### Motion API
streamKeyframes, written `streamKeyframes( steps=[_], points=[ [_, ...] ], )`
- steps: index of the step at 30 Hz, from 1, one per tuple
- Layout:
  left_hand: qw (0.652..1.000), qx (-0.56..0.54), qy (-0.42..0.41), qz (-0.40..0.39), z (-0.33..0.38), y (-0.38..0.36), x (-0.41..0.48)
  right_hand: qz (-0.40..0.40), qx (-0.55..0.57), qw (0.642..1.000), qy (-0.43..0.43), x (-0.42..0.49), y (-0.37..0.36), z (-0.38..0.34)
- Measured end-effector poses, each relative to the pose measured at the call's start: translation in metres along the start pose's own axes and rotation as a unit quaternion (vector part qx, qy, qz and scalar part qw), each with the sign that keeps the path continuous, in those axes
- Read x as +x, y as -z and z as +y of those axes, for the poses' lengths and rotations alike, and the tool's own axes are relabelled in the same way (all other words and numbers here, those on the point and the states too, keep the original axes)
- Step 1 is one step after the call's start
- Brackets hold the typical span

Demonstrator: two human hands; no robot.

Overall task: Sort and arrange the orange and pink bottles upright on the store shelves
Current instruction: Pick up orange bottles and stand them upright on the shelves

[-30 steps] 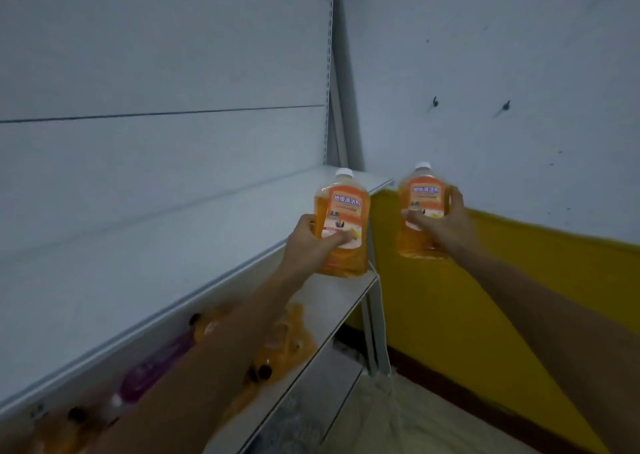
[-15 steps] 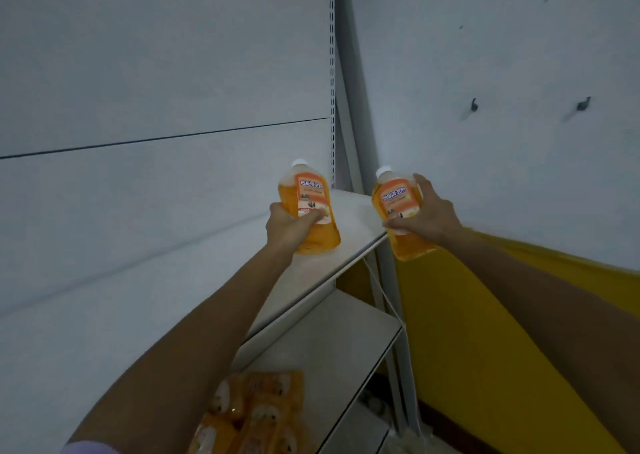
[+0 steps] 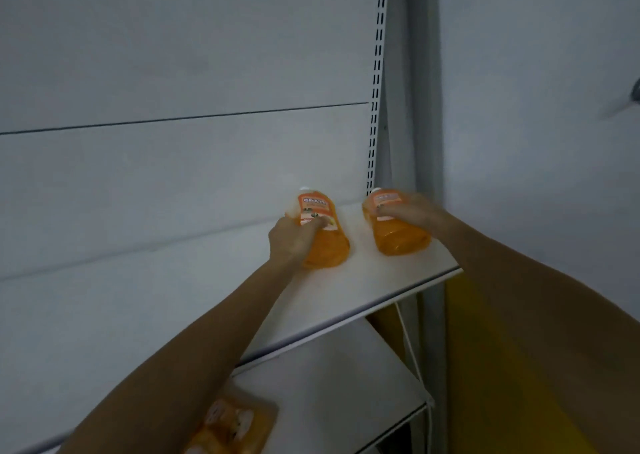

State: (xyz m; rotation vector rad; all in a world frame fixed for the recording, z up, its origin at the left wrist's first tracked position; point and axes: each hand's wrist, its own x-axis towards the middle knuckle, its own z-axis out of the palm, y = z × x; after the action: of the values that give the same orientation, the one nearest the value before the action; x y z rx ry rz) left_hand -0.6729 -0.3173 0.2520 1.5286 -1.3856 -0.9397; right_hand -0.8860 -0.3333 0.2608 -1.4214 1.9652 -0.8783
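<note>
- Noting white flat metal upper shelf (image 3: 381, 291): both bottles sit at its right end, upright, slightly apart; base contact unclear.
- Left orange-liquid clear plastic bottle (image 3: 330, 246): left hand (image 3: 289, 242) wrapped round mid-body.
- Right orange-liquid clear plastic bottle (image 3: 403, 237): right hand (image 3: 412, 208) curled over label, blurred.
- Judgement: full, hence weighty; stiff, smooth walls; hold mid-body, not the cap.

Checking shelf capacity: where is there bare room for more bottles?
The upper shelf is bare left of the left bottle, held by the left hand, and in front of both bottles. The lower shelf is bare at its right. Crowded: the upper shelf's right end, where the right hand grips the right bottle, and the lower shelf's left, with orange bottles.
</note>
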Motion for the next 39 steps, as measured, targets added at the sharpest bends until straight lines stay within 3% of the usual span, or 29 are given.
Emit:
streamKeyframes(
  steps=[4, 8, 14, 17, 20, 26, 32, 39],
  points=[
    [0.993, 0.094, 0.028, 0.069, 0.009, -0.027, 0.011, -0.06, -0.07, 0.995, 0.029, 0.027, 0.002, -0.006],
    [0.99, 0.129, 0.046, 0.026, 0.011, -0.043, 0.02, -0.109, -0.085, 0.989, 0.059, 0.042, -0.008, -0.008],
    [0.969, 0.243, 0.033, -0.022, 0.003, -0.03, 0.016, -0.105, -0.121, 0.985, 0.067, 0.046, -0.013, -0.016],
    [0.965, 0.26, 0.024, -0.009, -0.001, -0.006, -0.001, -0.052, -0.179, 0.975, 0.12, 0.032, -0.022, -0.037],
    [0.962, 0.271, -0.01, 0.035, -0.005, 0.035, -0.018, -0.011, -0.165, 0.957, 0.24, 0.005, -0.049, -0.078],
    [0.937, 0.316, -0.02, 0.147, -0.035, 0.151, -0.087, -0.076, -0.117, 0.916, 0.377, -0.075, -0.143, -0.159],
    [0.915, 0.306, 0.053, 0.259, -0.093, 0.29, -0.199, -0.179, -0.101, 0.869, 0.449, -0.197, -0.25, -0.218],
    [0.872, 0.33, 0.131, 0.338, -0.153, 0.407, -0.358, -0.282, -0.07, 0.77, 0.568, -0.377, -0.346, -0.268]
  ],
)
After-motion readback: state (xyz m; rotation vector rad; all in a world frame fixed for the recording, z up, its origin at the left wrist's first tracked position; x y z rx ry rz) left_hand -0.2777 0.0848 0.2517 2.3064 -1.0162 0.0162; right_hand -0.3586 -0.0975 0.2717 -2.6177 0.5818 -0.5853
